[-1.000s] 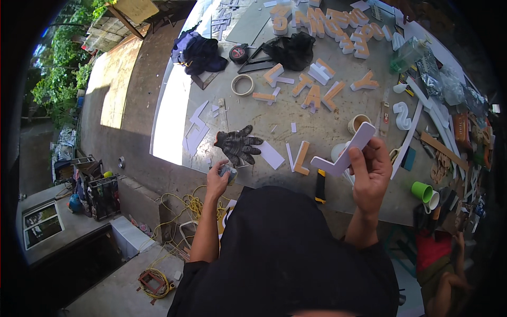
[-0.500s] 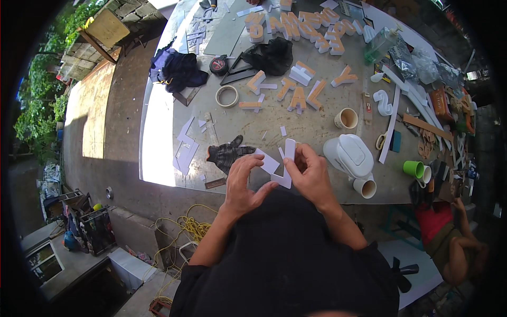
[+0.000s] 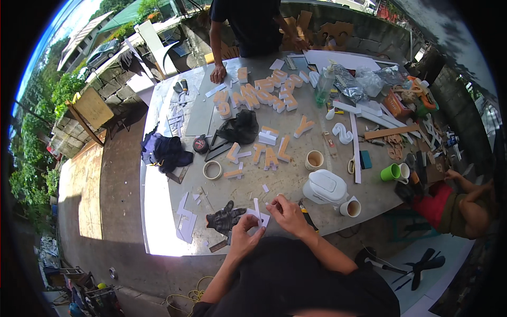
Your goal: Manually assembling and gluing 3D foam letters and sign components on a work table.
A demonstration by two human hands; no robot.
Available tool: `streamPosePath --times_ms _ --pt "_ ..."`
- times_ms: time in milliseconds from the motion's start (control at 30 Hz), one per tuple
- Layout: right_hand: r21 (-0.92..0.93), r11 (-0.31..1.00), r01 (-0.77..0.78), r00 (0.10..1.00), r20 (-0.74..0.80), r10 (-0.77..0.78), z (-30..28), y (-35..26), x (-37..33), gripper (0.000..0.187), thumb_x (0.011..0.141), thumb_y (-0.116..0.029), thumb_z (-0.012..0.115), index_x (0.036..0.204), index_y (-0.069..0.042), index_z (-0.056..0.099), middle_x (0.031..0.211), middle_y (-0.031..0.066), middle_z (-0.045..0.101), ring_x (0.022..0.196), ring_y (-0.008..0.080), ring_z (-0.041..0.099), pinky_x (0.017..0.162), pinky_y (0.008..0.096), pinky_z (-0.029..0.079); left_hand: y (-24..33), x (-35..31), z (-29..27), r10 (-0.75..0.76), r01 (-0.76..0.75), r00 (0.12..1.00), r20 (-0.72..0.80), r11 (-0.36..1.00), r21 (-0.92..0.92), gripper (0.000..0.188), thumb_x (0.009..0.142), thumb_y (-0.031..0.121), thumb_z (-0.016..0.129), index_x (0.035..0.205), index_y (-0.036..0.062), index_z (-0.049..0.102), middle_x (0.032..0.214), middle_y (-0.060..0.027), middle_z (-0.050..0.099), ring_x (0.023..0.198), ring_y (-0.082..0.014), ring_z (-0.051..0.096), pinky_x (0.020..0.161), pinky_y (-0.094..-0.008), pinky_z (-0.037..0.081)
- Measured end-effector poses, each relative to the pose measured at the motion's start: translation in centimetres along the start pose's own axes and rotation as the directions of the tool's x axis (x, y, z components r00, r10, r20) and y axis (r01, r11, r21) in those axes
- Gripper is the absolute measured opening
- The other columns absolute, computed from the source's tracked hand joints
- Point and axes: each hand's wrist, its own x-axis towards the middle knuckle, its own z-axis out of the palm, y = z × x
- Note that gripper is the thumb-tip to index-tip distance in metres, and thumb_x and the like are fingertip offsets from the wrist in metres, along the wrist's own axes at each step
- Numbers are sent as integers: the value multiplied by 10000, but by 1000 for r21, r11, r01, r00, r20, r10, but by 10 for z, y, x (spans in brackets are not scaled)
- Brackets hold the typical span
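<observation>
My left hand (image 3: 246, 235) is closed on a white L-shaped cutout (image 3: 257, 207), held up near the table's front edge. Close to its right, my right hand (image 3: 288, 216) has thumb and fingers pinched together; what is between them is too small to make out. Behind the left fingers shows a flat white offcut (image 3: 265, 218). A black work glove (image 3: 224, 218) lies just left of my left hand. To the right of my right hand rests a yellow and black utility knife (image 3: 307, 215), partly hidden by that hand.
Block letters with tan faces (image 3: 270, 157) stand mid-table, more behind. Nearby are a tape roll (image 3: 212, 170), a white lidded container (image 3: 324, 187) and cups (image 3: 314, 160). One person (image 3: 245, 26) stands across the table; another (image 3: 449, 208) is at the right.
The view has tilted up, bringing the person across the table into sight. The white cutout has passed from my right hand to my left. My right hand has moved off it, fingers pinched.
</observation>
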Motion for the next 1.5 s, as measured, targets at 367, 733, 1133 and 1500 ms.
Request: streamPosePath --times_ms 367,733,1133,1500 --pt "-828 532 177 981 105 -163 44 117 -26 607 856 -228 673 1427 -253 472 1116 180 560 1061 343 526 928 458 422 -10 -15 -32 -188 147 982 -14 810 -568 364 943 61 591 1291 28 487 1123 -207 673 968 -240 685 884 -382 557" --pt "-407 896 180 983 40 -179 15 75 -18 331 864 -62 607 1187 -132 602 947 130 618 849 331 628 758 439 512 36 -8 -42 -10 19 1000 22 885 -465 482 842 -54 709 1302 -11 570 1229 -140 648 1097 -190 637 864 -287 529" --pt "280 676 682 720 -93 -688 -73 -76 -14 523 706 -23 829 1167 -118 602 1054 128 679 934 272 637 799 373 500 144 0 -26 404 -404 913 61 915 -6 522 703 17 848 1188 18 656 1219 -204 656 1111 -281 663 935 -364 547" --pt "510 616 600 739 -60 -670 -76 -61 -16 518 719 -19 826 1173 -129 603 1154 161 639 1014 289 629 832 385 517 155 -5 -10 364 -364 930 54 931 -8 539 679 73 871 1188 54 695 1235 -200 654 1147 -301 647 955 -356 532"
